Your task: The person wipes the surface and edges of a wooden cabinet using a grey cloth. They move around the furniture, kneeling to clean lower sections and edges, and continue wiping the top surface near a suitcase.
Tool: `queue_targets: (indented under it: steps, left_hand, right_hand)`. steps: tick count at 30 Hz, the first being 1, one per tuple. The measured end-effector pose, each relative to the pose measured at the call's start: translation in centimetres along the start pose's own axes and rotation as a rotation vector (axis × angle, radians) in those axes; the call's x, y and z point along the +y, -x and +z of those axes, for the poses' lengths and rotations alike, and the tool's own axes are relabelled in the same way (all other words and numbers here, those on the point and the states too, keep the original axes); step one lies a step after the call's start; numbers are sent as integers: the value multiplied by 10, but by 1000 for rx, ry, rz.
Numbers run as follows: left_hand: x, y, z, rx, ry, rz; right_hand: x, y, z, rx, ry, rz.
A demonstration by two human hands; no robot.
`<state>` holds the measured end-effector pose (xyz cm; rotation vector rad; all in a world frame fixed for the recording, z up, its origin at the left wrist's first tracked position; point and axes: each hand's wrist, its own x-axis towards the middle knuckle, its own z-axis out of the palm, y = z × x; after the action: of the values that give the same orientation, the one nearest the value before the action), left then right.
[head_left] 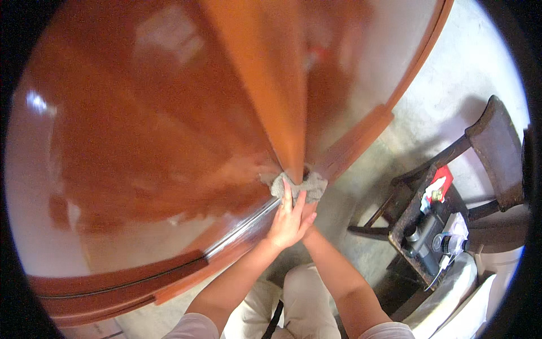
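Observation:
A crumpled grey cloth [316, 186] is bunched around the lower end of an orange-brown wooden strip [276, 96] on a large glossy reddish-brown piece of wooden furniture [141, 152]. My left hand [287, 223] presses on the cloth, its fingers stretched up over it and its thumb pointing right. Close against it, partly behind the left hand, is my right hand [309, 210]; its fingers are hidden, so its grip cannot be made out. The polished surface shows blurred reflections near the cloth.
To the right stands a dark wooden chair [497, 152], with a dark bottle [420, 243], a clear plastic bottle [449, 243], a red packet [443, 183] and a white cable on its seat. A pale cushion-like thing [451, 294] is at lower right. The floor [361, 192] is grey.

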<state>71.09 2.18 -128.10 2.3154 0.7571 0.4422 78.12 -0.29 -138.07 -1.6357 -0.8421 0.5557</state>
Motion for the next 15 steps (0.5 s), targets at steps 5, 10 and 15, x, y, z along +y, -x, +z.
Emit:
queue_targets:
  steps: [5,10,15]
  left_hand:
    - [-56,8,48,-64,-41,41]
    - [-96,13,96,89,-8,190]
    - [-85,18,113,279,-201,123]
  right_hand:
    - [50,3,8,-55,71,-31]
    - [95,3,7,-92,116,-63]
    - [104,3,-18,-157,89,-98]
